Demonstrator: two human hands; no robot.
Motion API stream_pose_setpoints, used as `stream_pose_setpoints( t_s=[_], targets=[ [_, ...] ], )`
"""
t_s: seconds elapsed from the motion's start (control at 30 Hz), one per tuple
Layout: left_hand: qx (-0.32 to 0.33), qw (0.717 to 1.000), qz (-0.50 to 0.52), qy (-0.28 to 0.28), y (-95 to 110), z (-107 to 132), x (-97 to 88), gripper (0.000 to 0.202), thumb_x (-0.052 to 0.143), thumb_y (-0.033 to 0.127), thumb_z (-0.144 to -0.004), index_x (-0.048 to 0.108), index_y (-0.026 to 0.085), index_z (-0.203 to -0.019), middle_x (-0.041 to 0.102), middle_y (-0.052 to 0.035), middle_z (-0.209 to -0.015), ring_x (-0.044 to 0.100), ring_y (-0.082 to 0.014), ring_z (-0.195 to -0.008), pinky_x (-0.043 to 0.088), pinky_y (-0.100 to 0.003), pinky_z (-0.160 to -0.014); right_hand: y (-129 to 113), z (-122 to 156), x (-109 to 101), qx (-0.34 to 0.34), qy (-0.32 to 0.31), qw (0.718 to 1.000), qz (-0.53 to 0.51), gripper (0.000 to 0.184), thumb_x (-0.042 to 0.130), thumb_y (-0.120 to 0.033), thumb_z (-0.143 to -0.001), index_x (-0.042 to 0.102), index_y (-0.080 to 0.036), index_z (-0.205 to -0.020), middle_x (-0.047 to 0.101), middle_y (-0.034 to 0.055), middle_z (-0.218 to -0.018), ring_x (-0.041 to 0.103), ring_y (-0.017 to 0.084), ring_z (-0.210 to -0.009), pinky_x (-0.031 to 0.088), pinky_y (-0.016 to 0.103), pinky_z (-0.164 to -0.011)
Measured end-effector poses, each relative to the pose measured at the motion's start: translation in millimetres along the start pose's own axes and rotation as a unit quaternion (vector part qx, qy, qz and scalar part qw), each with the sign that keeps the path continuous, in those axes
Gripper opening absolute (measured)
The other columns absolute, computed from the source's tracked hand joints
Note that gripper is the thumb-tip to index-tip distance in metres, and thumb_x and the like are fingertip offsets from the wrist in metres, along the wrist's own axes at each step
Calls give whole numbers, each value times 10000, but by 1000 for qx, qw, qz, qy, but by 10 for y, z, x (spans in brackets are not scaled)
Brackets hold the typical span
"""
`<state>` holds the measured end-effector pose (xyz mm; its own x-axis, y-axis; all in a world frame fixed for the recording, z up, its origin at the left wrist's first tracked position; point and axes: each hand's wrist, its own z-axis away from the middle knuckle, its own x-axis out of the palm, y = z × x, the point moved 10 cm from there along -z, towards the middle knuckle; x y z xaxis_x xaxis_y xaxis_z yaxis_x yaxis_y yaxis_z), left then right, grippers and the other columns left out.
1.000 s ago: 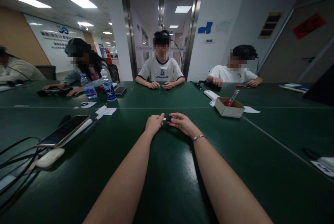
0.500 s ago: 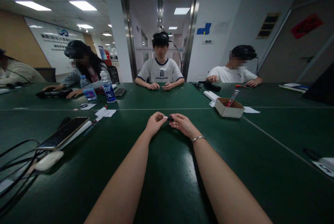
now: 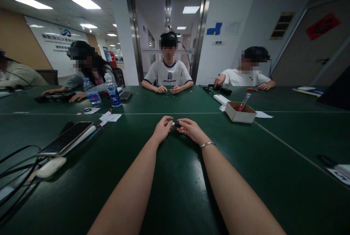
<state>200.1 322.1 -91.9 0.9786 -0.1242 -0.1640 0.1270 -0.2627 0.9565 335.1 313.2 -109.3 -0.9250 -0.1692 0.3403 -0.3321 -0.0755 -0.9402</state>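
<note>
Over the green table, my left hand (image 3: 163, 130) and my right hand (image 3: 190, 130) meet at a small dark object (image 3: 177, 124) with a silvery end. It is too small and partly covered for me to name its kind. The fingers of my right hand pinch its black part from the right. At the left, my left thumb and fingers close around the silvery end, which shows only as a short bright bit between the hands. A silver bracelet (image 3: 208, 144) circles my right wrist.
To the left lie a phone (image 3: 65, 139), a white rounded device (image 3: 51, 167) and black cables. Farther back stand two water bottles (image 3: 113, 94) (image 3: 93, 92). An open box (image 3: 240, 115) holding a tube sits at right. Several people sit across the table (image 3: 131, 176).
My left hand has shifted very slightly left, and its thumb covers the silvery end differently. My right hand stays nearly still. Across the table at right, a co-worker's hand has moved left.
</note>
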Motion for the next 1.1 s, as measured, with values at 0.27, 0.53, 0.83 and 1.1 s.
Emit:
stream_pose_setpoints(
  t_s=[0.27,0.53,0.83,1.1],
  targets=[
    [12,1000,-27,2,-39,-33,-25,268,524,318,-851,586,169,-1065,572,1,-698,502,-100,-567,373,-198,-527,-8,-2,-19,0,12,1000,21,123,733,-127,-780,671,-134,-886,645,16,-669,604,83,-521,468,136,-464],
    [0,999,-36,6,-33,-14,-26,283,530,315,-837,587,169,-1073,609,-20,-770,515,-110,-596,380,-212,-544,-4,2,-28,0,15,1000,27,126,733,-126,-774,678,-145,-886,641,14,-684,595,75,-530,462,133,-472],
    [0,999,-44,26,-30,-16,-50,266,524,306,-838,594,161,-1050,585,-9,-703,519,-117,-604,382,-216,-558,-10,9,-25,5,24,999,20,109,718,-107,-782,676,-143,-876,648,21,-702,597,77,-528,469,140,-481],
    [-12,999,-34,18,-44,-4,-42,278,481,338,-864,583,172,-1062,575,1,-685,487,-109,-553,368,-221,-537,-18,22,-12,4,19,1000,20,98,700,-98,-796,667,-138,-880,647,21,-703,602,77,-530,477,137,-482]
  ],
)
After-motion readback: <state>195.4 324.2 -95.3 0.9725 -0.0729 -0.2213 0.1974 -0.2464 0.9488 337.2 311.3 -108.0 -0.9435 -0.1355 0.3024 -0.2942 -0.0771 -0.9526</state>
